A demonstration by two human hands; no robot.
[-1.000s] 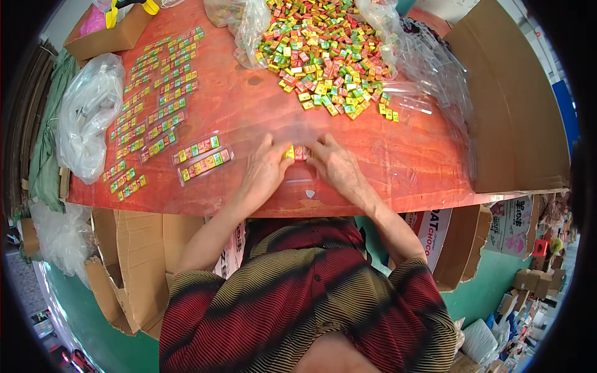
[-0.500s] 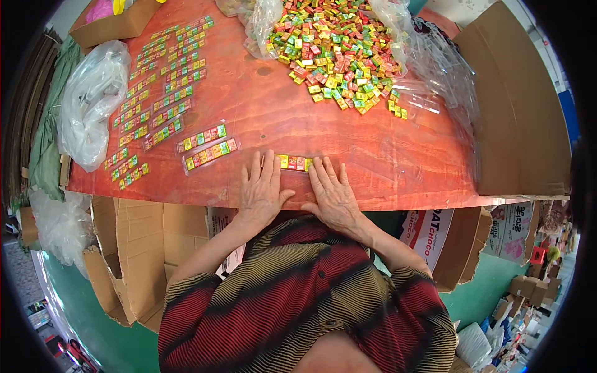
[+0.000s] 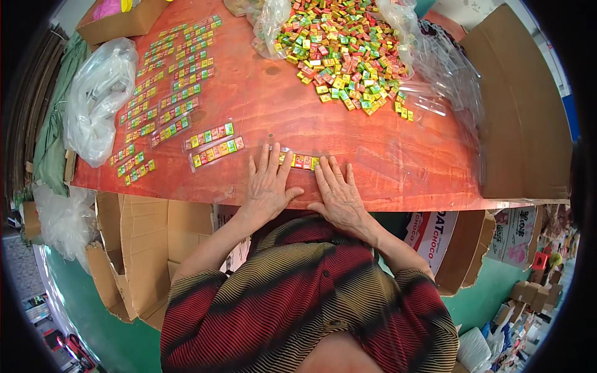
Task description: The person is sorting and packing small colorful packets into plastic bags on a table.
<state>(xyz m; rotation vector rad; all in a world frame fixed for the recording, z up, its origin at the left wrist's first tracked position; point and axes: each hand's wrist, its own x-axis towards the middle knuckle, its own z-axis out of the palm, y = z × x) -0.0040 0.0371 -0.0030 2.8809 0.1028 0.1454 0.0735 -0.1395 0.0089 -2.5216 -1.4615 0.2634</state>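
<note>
A row of small coloured boxes (image 3: 303,161), red and yellow, lies in a clear plastic tray near the front edge of the red table. My left hand (image 3: 267,186) rests flat on the row's left part, fingers stretched out and covering some boxes. At its right end lies my right hand (image 3: 339,196), also flat with fingers apart and the fingertips against the last box. Left of my hands, two filled clear trays (image 3: 214,149) lie side by side. The underside of the row is hidden.
A large heap of loose small boxes (image 3: 348,56) covers the far middle. More filled rows (image 3: 168,93) lie along the left, beside a clear plastic bag (image 3: 99,102). Empty clear trays (image 3: 398,158) lie at right, near a cardboard sheet (image 3: 522,105). Open cartons (image 3: 146,248) stand below.
My view has shifted slightly, moving the whole scene a little to the right. The fingers of my left hand now cover more of the row's left end.
</note>
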